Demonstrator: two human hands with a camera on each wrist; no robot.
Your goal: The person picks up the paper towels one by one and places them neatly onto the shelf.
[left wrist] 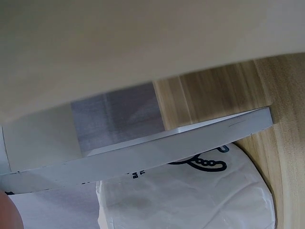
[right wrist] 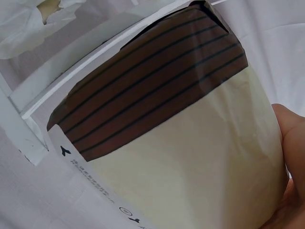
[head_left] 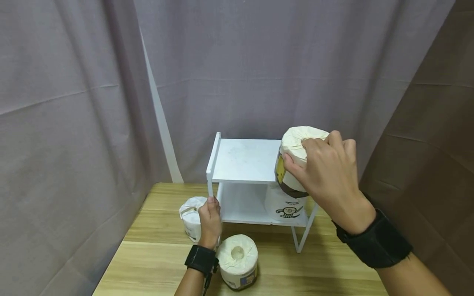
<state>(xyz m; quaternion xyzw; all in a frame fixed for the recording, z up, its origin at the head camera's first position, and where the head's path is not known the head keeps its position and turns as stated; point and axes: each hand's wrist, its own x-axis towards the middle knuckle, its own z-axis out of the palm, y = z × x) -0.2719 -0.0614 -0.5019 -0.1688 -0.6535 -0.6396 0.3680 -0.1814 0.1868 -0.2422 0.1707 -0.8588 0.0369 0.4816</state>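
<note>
On the worktop (head_left: 148, 255), a white rack (head_left: 242, 201) is gripped at its left post (head_left: 210, 189) by the left hand (head_left: 210, 220). A paper-wrapped roll (head_left: 294, 142) is held by the right hand (head_left: 331, 172) near the right end of the upper shelf (head_left: 244, 160); whether roll and shelf touch cannot be told. To the rack's left, black print (left wrist: 205, 164) on another roll (head_left: 191, 224) is shown large only from the left wrist. Stripes on the held roll's brown band (right wrist: 157, 86) are made out only from the right wrist.
</note>
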